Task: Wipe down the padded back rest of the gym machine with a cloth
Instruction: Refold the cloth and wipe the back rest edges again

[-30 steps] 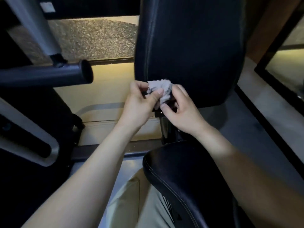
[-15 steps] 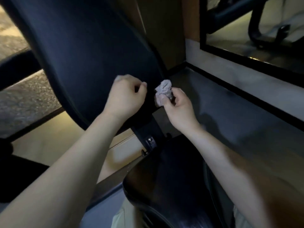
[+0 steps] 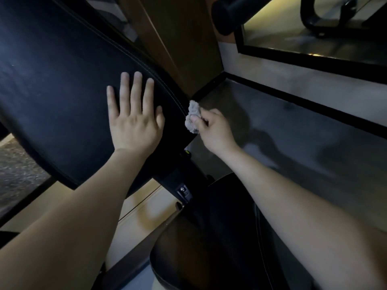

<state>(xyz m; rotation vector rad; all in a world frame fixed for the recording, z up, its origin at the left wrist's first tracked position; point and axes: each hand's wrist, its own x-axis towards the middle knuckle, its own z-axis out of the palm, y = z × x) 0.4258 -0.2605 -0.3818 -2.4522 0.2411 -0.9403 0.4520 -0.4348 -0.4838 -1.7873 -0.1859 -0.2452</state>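
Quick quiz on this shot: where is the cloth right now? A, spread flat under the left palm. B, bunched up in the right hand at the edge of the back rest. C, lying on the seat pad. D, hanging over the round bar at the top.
B: the cloth is crumpled in the right hand beside the back rest edge, while the left hand lies flat and bare on the pad.

view: head | worn at head height | faces forward and down | near back rest (image 3: pixel 62 91) | single view
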